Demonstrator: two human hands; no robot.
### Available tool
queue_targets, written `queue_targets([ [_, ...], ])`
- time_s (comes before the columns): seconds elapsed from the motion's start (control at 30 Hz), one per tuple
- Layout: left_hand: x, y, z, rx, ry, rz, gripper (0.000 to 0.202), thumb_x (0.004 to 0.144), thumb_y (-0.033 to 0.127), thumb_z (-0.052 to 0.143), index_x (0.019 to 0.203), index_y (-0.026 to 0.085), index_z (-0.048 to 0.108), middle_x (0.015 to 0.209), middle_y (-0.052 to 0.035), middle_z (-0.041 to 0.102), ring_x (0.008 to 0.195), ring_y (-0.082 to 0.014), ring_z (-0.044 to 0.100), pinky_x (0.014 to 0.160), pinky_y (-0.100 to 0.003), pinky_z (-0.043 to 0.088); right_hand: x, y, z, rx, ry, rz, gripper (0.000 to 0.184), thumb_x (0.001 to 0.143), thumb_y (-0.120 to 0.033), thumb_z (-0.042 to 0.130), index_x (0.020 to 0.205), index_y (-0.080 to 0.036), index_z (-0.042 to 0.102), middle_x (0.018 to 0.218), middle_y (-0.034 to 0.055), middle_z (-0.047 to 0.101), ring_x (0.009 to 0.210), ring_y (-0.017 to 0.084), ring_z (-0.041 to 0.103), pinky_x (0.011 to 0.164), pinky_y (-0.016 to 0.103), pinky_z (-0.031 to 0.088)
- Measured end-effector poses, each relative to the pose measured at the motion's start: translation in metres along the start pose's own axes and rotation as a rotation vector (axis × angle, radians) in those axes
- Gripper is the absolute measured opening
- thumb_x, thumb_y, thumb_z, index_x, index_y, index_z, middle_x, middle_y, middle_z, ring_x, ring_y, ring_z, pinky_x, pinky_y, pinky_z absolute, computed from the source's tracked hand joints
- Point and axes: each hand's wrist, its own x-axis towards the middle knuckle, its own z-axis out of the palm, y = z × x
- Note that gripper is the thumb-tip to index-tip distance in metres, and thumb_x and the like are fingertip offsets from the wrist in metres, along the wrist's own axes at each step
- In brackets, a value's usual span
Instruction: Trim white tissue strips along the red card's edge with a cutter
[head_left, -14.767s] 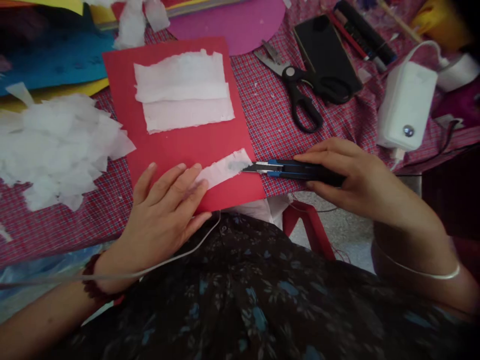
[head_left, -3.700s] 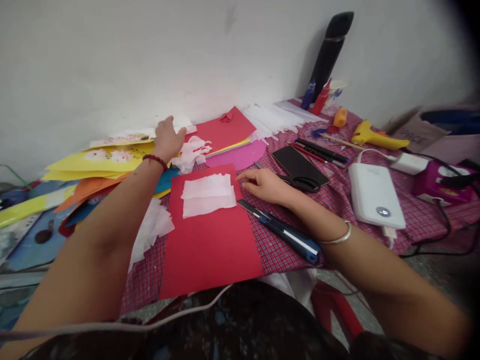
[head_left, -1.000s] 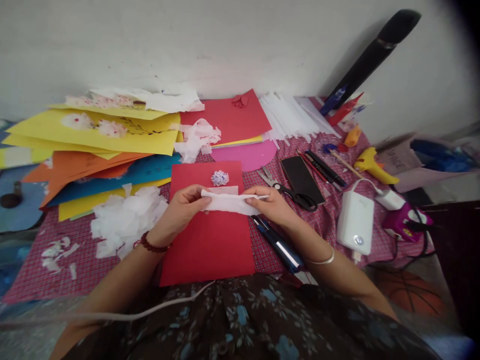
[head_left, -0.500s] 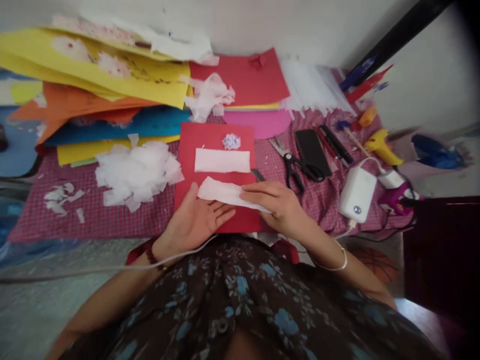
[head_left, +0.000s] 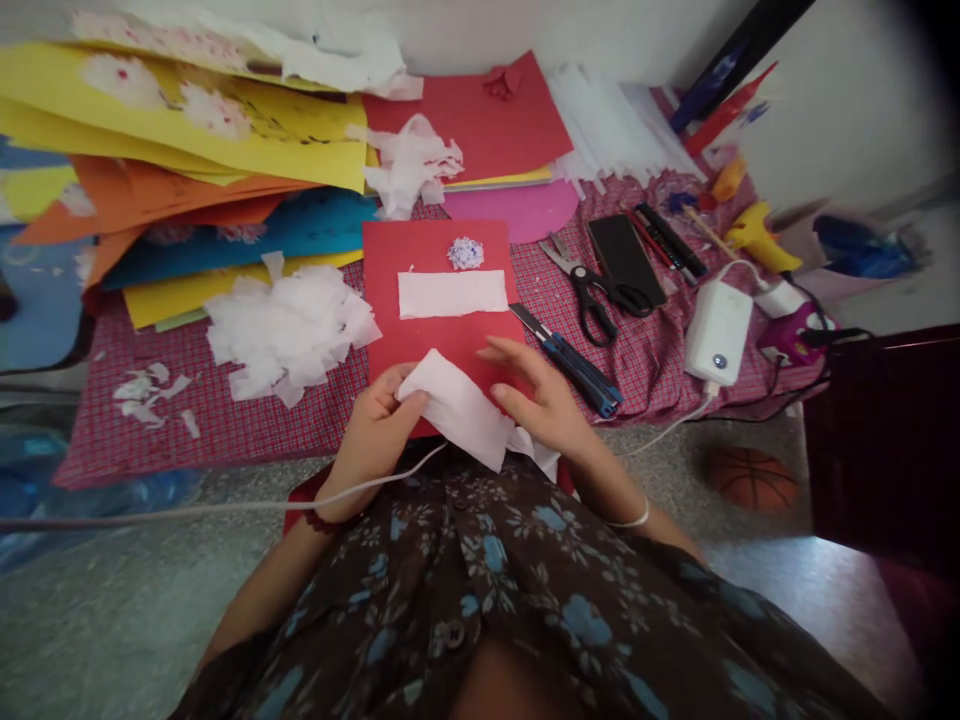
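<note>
My left hand (head_left: 380, 425) pinches one end of a white tissue paper strip (head_left: 461, 405) between thumb and fingers. The strip slants down to the right over the near edge of a red paper sheet (head_left: 386, 260). Just right of it, my right hand (head_left: 541, 397) has its fingers apart and holds nothing. Another white paper strip (head_left: 452, 294) lies flat on the red sheet. Above that strip sits a small crumpled ball (head_left: 466, 253), white with blue specks. A blue utility knife (head_left: 574, 365) with its blade out rests beyond my right hand.
Black-handled scissors (head_left: 592, 290), a dark phone (head_left: 626, 262) and a white power bank (head_left: 718, 335) lie to the right. A heap of white tissue pieces (head_left: 292, 330) is at left, below stacked coloured papers (head_left: 247, 190). A white cable (head_left: 225, 508) crosses my left wrist.
The paper strip has gone from my right hand's grip to my left hand's, and its free end hangs lower. My right hand has opened, and the knife beside it now shows fully.
</note>
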Motion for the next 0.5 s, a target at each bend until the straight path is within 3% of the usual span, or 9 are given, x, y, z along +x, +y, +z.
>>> queue_targets([
  [0.07, -0.001, 0.005, -0.002, 0.173, -0.07, 0.07, 0.027, 0.085, 0.033, 0.077, 0.108, 0.019, 0.078, 0.098, -0.0021, 0.08, 0.087, -0.0194, 0.071, 0.08, -0.026, 0.055, 0.011, 0.002, 0.014, 0.093, -0.093, 0.059, 0.073, 0.093, -0.052, 0.076, 0.156, -0.022, 0.052, 0.143, 0.0159, 0.071, 0.132, 0.031, 0.067, 0.116, 0.05, 0.051],
  [0.13, -0.001, 0.011, -0.002, 0.307, -0.122, 0.127, 0.02, 0.088, 0.034, 0.074, 0.099, 0.018, 0.08, 0.091, -0.0021, 0.08, 0.082, -0.0191, 0.07, 0.075, -0.026, 0.053, 0.021, 0.0, 0.026, 0.125, -0.155, 0.116, 0.082, 0.082, -0.055, 0.085, 0.15, -0.021, 0.055, 0.133, 0.0129, 0.074, 0.118, 0.029, 0.07, 0.105, 0.045, 0.056],
  [0.23, 0.003, 0.014, -0.002, 0.366, -0.095, 0.191, 0.015, 0.088, 0.033, 0.074, 0.089, 0.019, 0.079, 0.086, -0.0019, 0.078, 0.079, -0.019, 0.069, 0.075, -0.027, 0.052, 0.032, -0.004, 0.037, 0.184, -0.184, 0.195, 0.058, 0.075, -0.05, 0.089, 0.121, -0.02, 0.069, 0.108, 0.0043, 0.075, 0.095, 0.022, 0.067, 0.085, 0.034, 0.055],
  [0.3, 0.007, 0.012, -0.001, 0.293, -0.02, 0.198, 0.017, 0.085, 0.033, 0.078, 0.096, 0.021, 0.078, 0.092, -0.002, 0.078, 0.082, -0.0185, 0.069, 0.077, -0.027, 0.054, 0.036, -0.005, 0.041, 0.266, -0.171, 0.231, 0.041, 0.075, -0.046, 0.087, 0.103, -0.02, 0.071, 0.094, 0.0007, 0.072, 0.086, 0.019, 0.063, 0.077, 0.03, 0.052],
  [0.37, 0.013, 0.006, 0.0, 0.129, 0.029, 0.187, 0.036, 0.082, 0.032, 0.082, 0.115, 0.024, 0.074, 0.099, -0.002, 0.077, 0.087, -0.0184, 0.07, 0.081, -0.027, 0.056, 0.039, -0.005, 0.044, 0.378, -0.128, 0.27, 0.035, 0.074, -0.045, 0.085, 0.095, -0.02, 0.071, 0.085, -0.0014, 0.07, 0.077, 0.016, 0.06, 0.072, 0.029, 0.05],
  [0.43, 0.019, -0.001, 0.002, -0.044, 0.008, 0.166, 0.057, 0.08, 0.032, 0.084, 0.133, 0.027, 0.065, 0.101, -0.0014, 0.076, 0.093, -0.019, 0.072, 0.085, -0.028, 0.058, 0.043, -0.004, 0.045, 0.482, -0.041, 0.307, 0.037, 0.071, -0.046, 0.087, 0.092, -0.02, 0.071, 0.081, -0.0021, 0.069, 0.072, 0.015, 0.059, 0.07, 0.029, 0.051],
  [0.5, 0.024, -0.005, 0.006, -0.119, -0.054, 0.12, 0.063, 0.077, 0.031, 0.086, 0.134, 0.027, 0.061, 0.1, -0.0017, 0.076, 0.097, -0.0199, 0.073, 0.088, -0.029, 0.059, 0.049, -0.003, 0.045, 0.537, 0.086, 0.329, 0.04, 0.067, -0.047, 0.09, 0.09, -0.021, 0.07, 0.079, -0.0018, 0.07, 0.069, 0.015, 0.06, 0.068, 0.029, 0.052],
])
